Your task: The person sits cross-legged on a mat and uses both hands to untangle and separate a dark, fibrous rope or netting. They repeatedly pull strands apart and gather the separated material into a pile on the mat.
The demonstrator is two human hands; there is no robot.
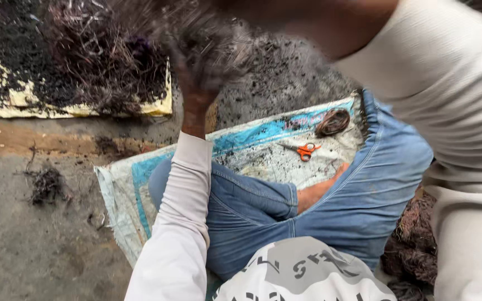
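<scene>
My left hand (195, 99) is raised in front of me and closed around a blurred bundle of dark, wiry fibres (210, 47). My right arm in a white sleeve crosses the top right toward the same bundle. Its bare forearm (330, 28) shows, but the hand is lost in the blur at the top edge. I sit cross-legged in blue jeans on a white and blue woven sack (121, 187). Orange-handled scissors (307, 150) lie on the sack ahead of my knees, apart from both hands.
A small brown fibre coil (333, 121) lies beyond the scissors. A yellow mat (6, 103) at the top left carries a heap of dark fibres (101, 61). A small dark clump (46, 185) sits on the grey floor at left. Brown fibre bundles (414, 245) pile up by my right hip.
</scene>
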